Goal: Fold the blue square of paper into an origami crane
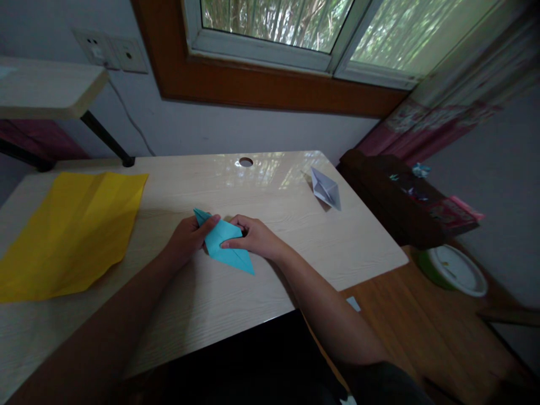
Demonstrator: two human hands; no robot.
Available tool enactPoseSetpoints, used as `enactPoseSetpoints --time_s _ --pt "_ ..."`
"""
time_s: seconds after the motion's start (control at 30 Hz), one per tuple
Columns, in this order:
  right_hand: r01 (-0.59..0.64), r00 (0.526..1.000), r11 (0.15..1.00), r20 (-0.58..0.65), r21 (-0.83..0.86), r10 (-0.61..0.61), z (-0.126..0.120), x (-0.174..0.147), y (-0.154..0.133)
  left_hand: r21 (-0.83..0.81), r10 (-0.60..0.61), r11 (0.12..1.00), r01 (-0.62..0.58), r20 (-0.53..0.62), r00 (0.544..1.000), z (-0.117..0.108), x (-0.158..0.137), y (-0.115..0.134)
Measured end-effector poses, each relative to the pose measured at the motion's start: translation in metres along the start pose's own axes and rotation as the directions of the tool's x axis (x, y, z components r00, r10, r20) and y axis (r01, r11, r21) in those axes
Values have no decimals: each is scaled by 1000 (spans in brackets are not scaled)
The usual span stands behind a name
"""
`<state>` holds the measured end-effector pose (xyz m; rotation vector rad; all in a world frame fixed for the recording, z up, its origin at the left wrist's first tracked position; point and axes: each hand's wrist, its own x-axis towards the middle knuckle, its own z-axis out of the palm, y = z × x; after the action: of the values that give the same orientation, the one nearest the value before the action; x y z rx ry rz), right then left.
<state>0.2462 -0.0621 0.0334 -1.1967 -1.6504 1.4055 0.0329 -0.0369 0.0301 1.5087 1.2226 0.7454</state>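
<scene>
A folded sheet of turquoise paper (228,256) is held between my two hands, just above the middle of the desk. My left hand (192,236) pinches its upper left end, thumb on top. At its right side my right hand (253,236) grips the paper, the thumb pressed on the upper face and the other fingers partly hidden behind it. One pointed corner of the paper sticks out towards me, and another shows past my left fingers. Farther back on the right stands a folded white paper boat (325,188).
A large yellow sheet of paper (80,230) lies on the left of the pale wooden desk (177,185). A raised shelf (46,90) stands at the back left. A round hole (246,162) pierces the desk near the wall. Right of the desk, a bin (453,270) stands on the floor.
</scene>
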Motion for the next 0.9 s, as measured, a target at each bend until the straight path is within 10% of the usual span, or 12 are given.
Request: enactPoseSetpoints --time_s 0.4,0.9 --pt "31 998 999 52 -32 -29 -5 0 3 -103 41 994 -47 -60 997 -7 5 -1" --pt "2 994 1000 111 19 -4 -12 -1 4 -485 248 861 -154 137 959 -13 7 -9"
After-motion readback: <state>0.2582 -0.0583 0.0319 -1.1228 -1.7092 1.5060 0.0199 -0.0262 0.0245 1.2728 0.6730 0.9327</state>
